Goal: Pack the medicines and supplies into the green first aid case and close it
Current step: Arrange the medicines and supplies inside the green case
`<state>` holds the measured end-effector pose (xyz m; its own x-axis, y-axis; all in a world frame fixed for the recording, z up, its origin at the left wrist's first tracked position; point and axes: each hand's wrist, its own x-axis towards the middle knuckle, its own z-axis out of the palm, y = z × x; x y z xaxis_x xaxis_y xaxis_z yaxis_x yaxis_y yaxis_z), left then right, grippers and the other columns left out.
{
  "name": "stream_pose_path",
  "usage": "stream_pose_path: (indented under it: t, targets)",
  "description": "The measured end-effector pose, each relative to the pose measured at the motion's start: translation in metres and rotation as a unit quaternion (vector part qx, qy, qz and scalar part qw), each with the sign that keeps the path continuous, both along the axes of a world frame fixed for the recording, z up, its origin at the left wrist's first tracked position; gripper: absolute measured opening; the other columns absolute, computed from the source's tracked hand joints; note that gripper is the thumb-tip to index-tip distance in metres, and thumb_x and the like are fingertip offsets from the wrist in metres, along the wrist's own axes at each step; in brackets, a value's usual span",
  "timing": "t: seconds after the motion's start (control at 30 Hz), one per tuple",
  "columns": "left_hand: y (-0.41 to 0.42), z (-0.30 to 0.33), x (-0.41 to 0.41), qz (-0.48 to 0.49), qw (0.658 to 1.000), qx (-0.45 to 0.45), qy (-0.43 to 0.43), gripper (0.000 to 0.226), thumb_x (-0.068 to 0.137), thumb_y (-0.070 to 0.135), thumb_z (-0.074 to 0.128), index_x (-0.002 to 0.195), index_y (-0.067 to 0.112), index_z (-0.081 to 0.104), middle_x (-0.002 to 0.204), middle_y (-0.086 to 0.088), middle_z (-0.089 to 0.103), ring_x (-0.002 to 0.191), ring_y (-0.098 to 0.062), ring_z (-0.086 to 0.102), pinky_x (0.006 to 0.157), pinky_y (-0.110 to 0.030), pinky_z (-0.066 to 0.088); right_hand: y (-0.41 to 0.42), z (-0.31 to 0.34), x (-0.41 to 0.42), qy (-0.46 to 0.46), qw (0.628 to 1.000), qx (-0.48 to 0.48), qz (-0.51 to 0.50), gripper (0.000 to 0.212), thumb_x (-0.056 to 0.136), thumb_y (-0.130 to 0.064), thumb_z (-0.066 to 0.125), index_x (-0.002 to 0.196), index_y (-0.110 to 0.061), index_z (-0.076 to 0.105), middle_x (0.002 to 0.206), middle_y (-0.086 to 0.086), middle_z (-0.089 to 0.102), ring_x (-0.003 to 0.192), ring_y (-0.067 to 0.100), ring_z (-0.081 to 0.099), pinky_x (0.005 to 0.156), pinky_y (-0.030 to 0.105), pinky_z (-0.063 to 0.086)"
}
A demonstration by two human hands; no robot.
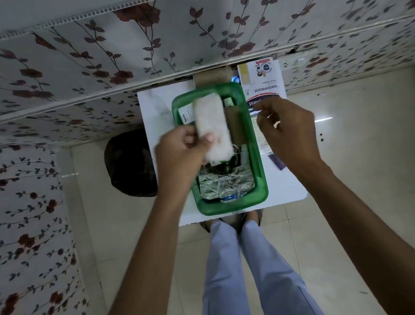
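The green first aid case (258, 158) lies open on a small white table (157, 106). Inside it are foil blister strips (226, 182), a brown cardboard piece (235, 124), a small white box (186, 114) and small bottles. My left hand (181, 154) grips a white cotton roll (212, 126) and holds it over the case's left half. My right hand (287, 130) hovers just right of the case with fingers curled and apart, above a plaster box marked WASHPROOF (263, 87) and some leaflets (262, 140); it seems to hold nothing.
A brown roll (212, 76) lies behind the case at the wall. A dark round object (129, 164) sits on the floor left of the table. Floral walls close in at back and left. My legs (248, 266) stand at the table's front edge.
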<state>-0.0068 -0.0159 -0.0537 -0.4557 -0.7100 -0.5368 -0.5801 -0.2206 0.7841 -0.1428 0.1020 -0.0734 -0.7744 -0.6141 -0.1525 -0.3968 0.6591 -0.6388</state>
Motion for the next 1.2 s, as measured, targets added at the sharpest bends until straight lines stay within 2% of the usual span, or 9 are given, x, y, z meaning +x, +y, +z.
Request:
stream_pose_path:
  t: [0.1,0.2,0.43,0.57,0.73,0.87,1.0,1.07,1.2]
  targets:
    - [0.018,-0.024,-0.020,-0.057,0.995,-0.048,-0.069,0.016,0.082,0.016,0.066,0.095,0.007,0.065,0.084,-0.008,0.067,0.073,-0.022,0.064,0.069,-0.036,0.056,0.009,0.001,-0.002,-0.028,0.999,0.011,-0.017,0.019,0.089,-0.011,0.052,0.102,-0.012,0.066,0.099,0.008,0.072,0.072,0.014,0.057,0.068,0.019,0.041]
    - [0.019,-0.040,-0.031,-0.087,0.985,-0.098,-0.109,0.014,0.081,0.016,0.067,0.084,0.003,0.065,0.083,-0.012,0.068,0.074,-0.025,0.063,0.073,-0.040,0.056,0.016,-0.001,0.001,-0.038,0.999,0.000,-0.003,0.019,0.088,-0.010,0.053,0.102,-0.010,0.066,0.098,0.010,0.071,0.071,0.015,0.056,0.067,0.023,0.044]
    - [0.021,-0.050,-0.035,-0.121,0.982,-0.065,-0.130,0.022,0.080,0.016,0.069,0.063,0.005,0.061,0.072,-0.021,0.071,0.055,-0.028,0.069,0.059,-0.041,0.060,0.022,-0.002,-0.005,-0.044,0.999,-0.013,-0.002,0.018,0.088,-0.009,0.052,0.100,-0.010,0.066,0.095,0.009,0.071,0.069,0.015,0.056,0.065,0.023,0.045]
    - [0.030,-0.065,-0.040,-0.136,0.975,-0.095,-0.147,0.039,0.077,0.031,0.071,0.063,-0.004,0.061,0.063,-0.022,0.068,0.053,-0.033,0.066,0.056,-0.047,0.058,0.030,-0.006,-0.018,-0.043,0.996,0.003,-0.080,0.021,0.088,-0.011,0.051,0.104,-0.010,0.064,0.096,0.009,0.071,0.072,0.016,0.059,0.059,0.012,0.043]
    - [0.029,-0.060,-0.031,-0.198,0.940,-0.209,-0.182,0.051,0.079,0.052,0.061,0.059,0.005,0.064,0.056,-0.014,0.066,0.053,-0.030,0.064,0.059,-0.043,0.055,0.051,-0.045,-0.038,-0.097,0.973,0.173,-0.117,0.035,0.088,-0.024,0.055,0.118,-0.007,0.057,0.115,0.014,0.066,0.100,0.029,0.062,0.087,0.036,0.048]
    - [0.027,-0.042,-0.018,-0.123,0.943,-0.295,-0.088,0.044,0.089,0.044,0.051,0.074,0.005,0.066,0.056,-0.005,0.064,0.051,-0.021,0.059,0.052,-0.035,0.045,0.047,-0.069,-0.019,-0.081,0.968,0.228,-0.062,0.063,0.080,-0.044,0.063,0.124,-0.003,0.044,0.124,0.022,0.051,0.113,0.037,0.047,0.090,0.042,0.042]
    - [0.012,-0.044,0.006,0.107,0.944,-0.312,0.013,0.023,0.091,0.024,0.050,0.092,0.005,0.064,0.065,0.014,0.051,0.055,0.000,0.048,0.057,-0.020,0.038,0.039,-0.073,-0.014,-0.055,0.968,0.231,-0.077,0.072,0.074,-0.047,0.069,0.126,-0.005,0.041,0.125,0.022,0.046,0.115,0.039,0.044,0.090,0.048,0.042]
    - [0.002,-0.058,0.020,0.165,0.942,-0.292,-0.013,0.024,0.090,0.020,0.048,0.103,0.004,0.059,0.078,0.009,0.049,0.063,-0.002,0.046,0.065,-0.019,0.040,0.039,-0.073,-0.013,-0.039,0.971,0.226,-0.072,0.070,0.075,-0.045,0.069,0.127,-0.006,0.041,0.129,0.021,0.045,0.117,0.038,0.042,0.091,0.048,0.042]
    - [-0.002,-0.084,0.044,0.140,0.961,-0.173,-0.161,0.032,0.087,0.008,0.052,0.119,0.004,0.051,0.115,-0.012,0.047,0.090,-0.017,0.055,0.084,-0.023,0.042,0.036,-0.072,-0.016,-0.050,0.967,0.243,-0.066,0.075,0.075,-0.046,0.069,0.130,-0.005,0.037,0.132,0.020,0.044,0.119,0.038,0.042,0.094,0.049,0.041]
